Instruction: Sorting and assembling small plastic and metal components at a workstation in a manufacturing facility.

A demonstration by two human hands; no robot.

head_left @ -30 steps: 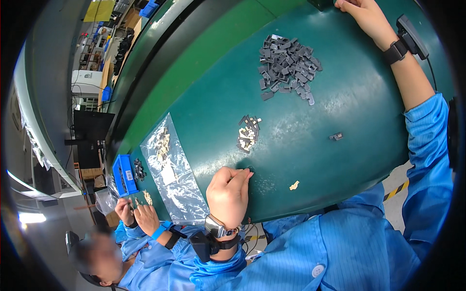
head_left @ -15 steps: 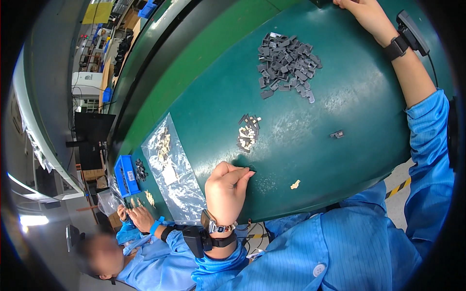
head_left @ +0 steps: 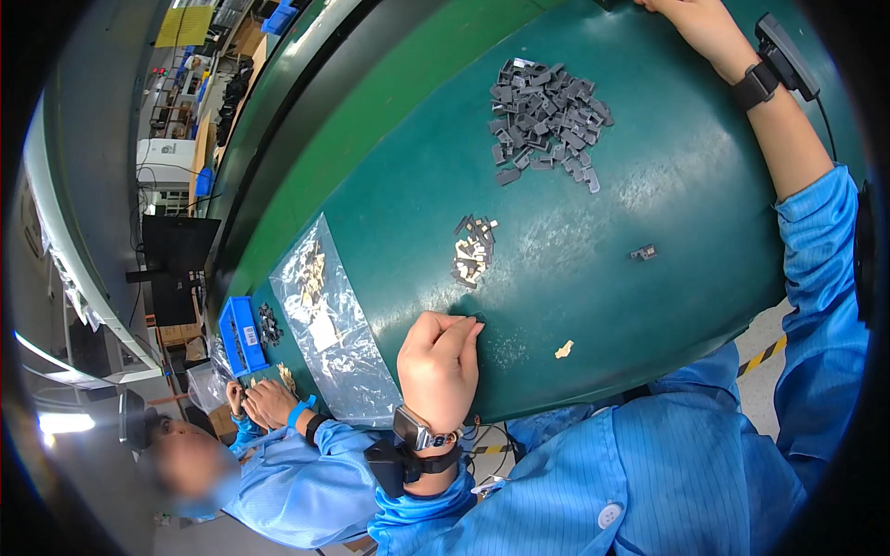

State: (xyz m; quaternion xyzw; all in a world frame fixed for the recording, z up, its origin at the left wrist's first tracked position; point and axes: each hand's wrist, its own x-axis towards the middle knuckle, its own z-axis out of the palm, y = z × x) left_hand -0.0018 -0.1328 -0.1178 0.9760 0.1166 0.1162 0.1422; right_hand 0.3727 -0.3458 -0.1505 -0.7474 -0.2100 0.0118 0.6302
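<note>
My left hand point(head_left: 439, 367) rests on the green table point(head_left: 593, 306) near its front edge, fingers curled together, tips pressed to the surface; I cannot see anything in it. Just beyond it lies a small cluster of tan and grey parts point(head_left: 474, 250). My right hand point(head_left: 697, 25) reaches to the far edge of the table, its fingers cut off by the frame's top. A heap of dark grey plastic parts point(head_left: 549, 120) lies left of that forearm. One loose grey part point(head_left: 643, 251) and one tan scrap point(head_left: 564, 349) lie on their own.
A clear plastic bag point(head_left: 334, 329) with tan parts lies at the table's left end, beside a blue tray point(head_left: 241, 334). A co-worker in a blue coat sits there, hands point(head_left: 264, 400) by the tray. A black monitor point(head_left: 176, 255) stands on the left.
My own hands have barely moved. The co-worker's hands have shifted slightly near the blue tray.
</note>
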